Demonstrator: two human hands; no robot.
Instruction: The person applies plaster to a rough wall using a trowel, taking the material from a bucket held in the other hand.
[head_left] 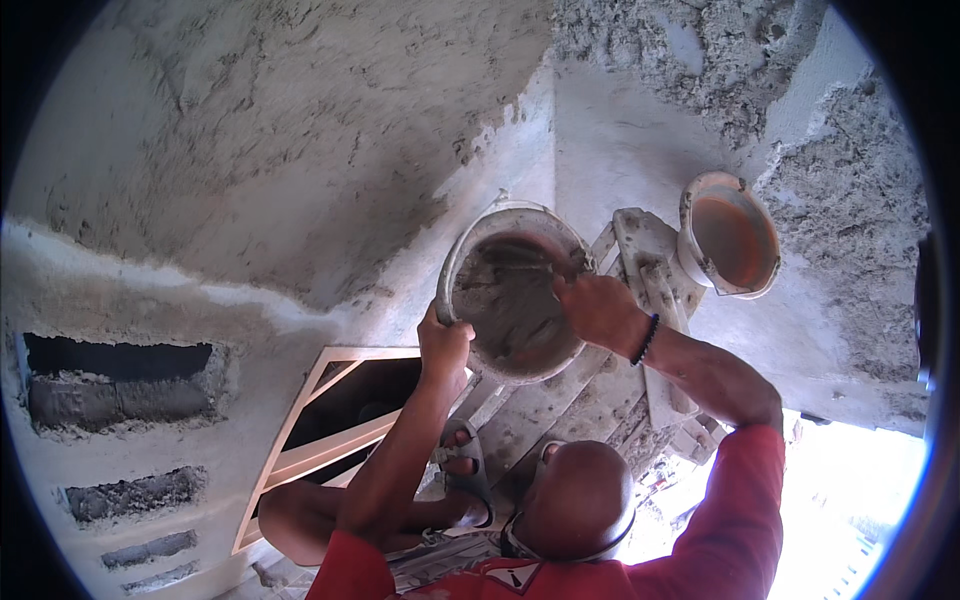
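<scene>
Neither my left hand nor my right hand is in view. Below me, another person [580, 500] in a red top, seen mostly from above, holds a bucket [505, 355] of grey wet mortar [505, 315]. That person's left hand [445, 345] grips the bucket's left rim. Their right hand [595, 305] is closed at the right side of the bucket's mouth, on something I cannot make out clearly. A second bucket [728, 235], pale with orange residue inside, sits to the upper right on mortar-stained boards [630, 240].
Rough, partly plastered wall surfaces [250, 140] meet in a corner behind the buckets. At left are ragged rectangular openings [120, 370] and a wooden frame [330, 450] with slanted bars. A sandalled foot rests on the planks [540, 410]. Bright light comes from the lower right.
</scene>
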